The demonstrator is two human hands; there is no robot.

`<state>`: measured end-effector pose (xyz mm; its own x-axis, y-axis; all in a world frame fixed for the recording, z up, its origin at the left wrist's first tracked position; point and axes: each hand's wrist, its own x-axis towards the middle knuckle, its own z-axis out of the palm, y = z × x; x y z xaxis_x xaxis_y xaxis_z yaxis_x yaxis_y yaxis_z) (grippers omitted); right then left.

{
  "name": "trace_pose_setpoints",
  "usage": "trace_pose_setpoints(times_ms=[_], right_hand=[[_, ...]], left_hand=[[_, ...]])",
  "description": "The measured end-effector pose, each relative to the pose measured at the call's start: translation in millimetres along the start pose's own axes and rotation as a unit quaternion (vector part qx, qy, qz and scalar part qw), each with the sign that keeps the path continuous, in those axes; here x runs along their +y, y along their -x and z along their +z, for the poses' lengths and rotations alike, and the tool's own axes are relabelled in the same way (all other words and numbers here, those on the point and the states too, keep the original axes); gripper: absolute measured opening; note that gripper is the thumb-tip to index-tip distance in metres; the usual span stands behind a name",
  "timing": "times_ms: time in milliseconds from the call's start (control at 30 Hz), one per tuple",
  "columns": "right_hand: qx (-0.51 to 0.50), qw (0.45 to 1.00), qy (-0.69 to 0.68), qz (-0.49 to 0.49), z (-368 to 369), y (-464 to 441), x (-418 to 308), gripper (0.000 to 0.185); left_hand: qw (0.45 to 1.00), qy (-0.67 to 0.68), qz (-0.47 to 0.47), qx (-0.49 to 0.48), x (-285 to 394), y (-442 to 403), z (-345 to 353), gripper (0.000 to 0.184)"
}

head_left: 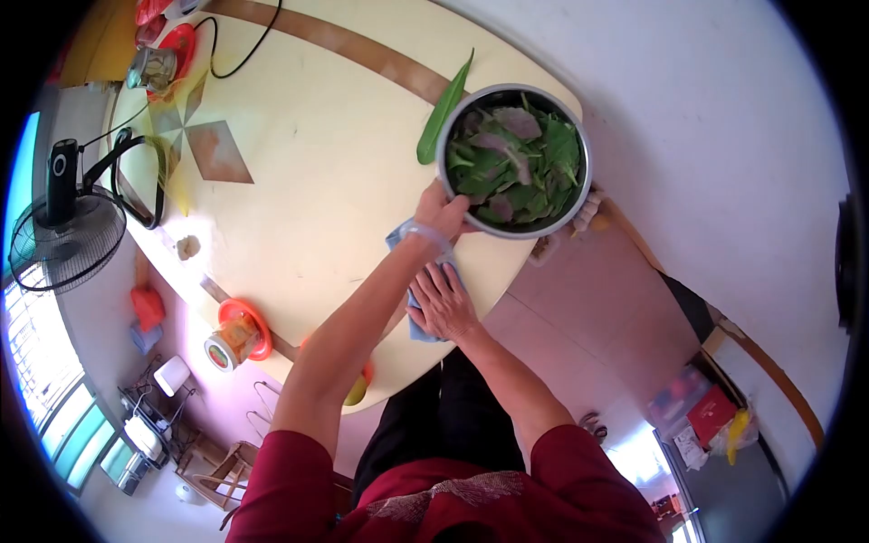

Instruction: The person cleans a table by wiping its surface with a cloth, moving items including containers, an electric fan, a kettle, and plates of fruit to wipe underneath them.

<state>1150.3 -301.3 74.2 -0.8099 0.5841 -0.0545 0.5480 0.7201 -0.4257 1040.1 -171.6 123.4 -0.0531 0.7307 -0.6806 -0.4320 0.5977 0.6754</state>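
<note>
My left hand (442,214) grips the near left rim of a round metal bowl (584,181). Green and purplish leaves (516,163) fill the bowl, which is at the table's far right edge. Below it, my right hand (442,303) lies flat on a blue cloth (422,329), fingers spread against the tabletop. My left forearm crosses above part of this cloth. One long green leaf (444,110) rests on the table just left of the bowl.
The pale table (317,181) has a curved edge. At its left stand a jar (233,342) by an orange-red lid or plate (258,317), and a black fan (68,217). A black cable (237,72) lies at the back. A white wall (688,136) rises on the right.
</note>
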Motion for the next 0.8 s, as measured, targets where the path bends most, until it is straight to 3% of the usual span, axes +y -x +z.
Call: trace_pose_setpoints(times_ms=[67,100,133,267,367,400,533,567,633,667,700,767,800], right_hand=[[0.012,1.000,-0.008,-0.006,0,-2,0,0.063],[0.011,1.000,-0.008,-0.007,0,-2,0,0.064],[0.010,1.000,-0.007,-0.007,0,-2,0,0.066],[-0.015,1.000,0.006,-0.006,-3,-3,-1,0.065],[-0.009,1.000,0.014,-0.008,-1,-3,-1,0.066],[-0.005,1.000,0.014,-0.009,-3,-3,-1,0.065],[0.000,1.000,0.006,-0.007,-2,-4,-1,0.062],[0.001,1.000,0.007,-0.006,-1,-4,-2,0.062],[0.005,1.000,0.008,-0.004,-2,-3,-1,0.061],[0.009,1.000,0.007,-0.005,-2,-4,-1,0.060],[0.015,1.000,0.005,-0.006,-1,-5,-1,0.059],[0.015,1.000,0.005,-0.005,2,-4,-2,0.057],[0.016,1.000,0.006,-0.006,4,-3,0,0.056]], left_hand=[[0.999,-0.016,-0.019,0.028,12,19,-25,0.029],[0.998,0.052,-0.002,0.043,11,27,-41,0.026],[0.997,-0.011,-0.026,0.072,21,41,-62,0.026],[0.984,0.139,0.036,0.101,35,83,-132,0.039],[0.958,0.199,0.065,0.197,13,93,-194,0.042],[0.959,0.155,0.078,0.222,5,94,-211,0.042],[0.901,0.318,0.118,0.272,-23,83,-253,0.037],[0.895,0.329,0.140,0.266,-27,81,-251,0.034],[0.863,0.459,0.125,0.172,-41,80,-238,0.045],[0.876,0.392,0.076,0.271,-21,85,-188,0.061],[0.867,0.398,0.005,0.301,-10,87,-149,0.066],[0.945,0.275,-0.075,0.158,-41,77,-113,0.062],[0.974,0.142,-0.077,0.158,-26,68,-70,0.053]])
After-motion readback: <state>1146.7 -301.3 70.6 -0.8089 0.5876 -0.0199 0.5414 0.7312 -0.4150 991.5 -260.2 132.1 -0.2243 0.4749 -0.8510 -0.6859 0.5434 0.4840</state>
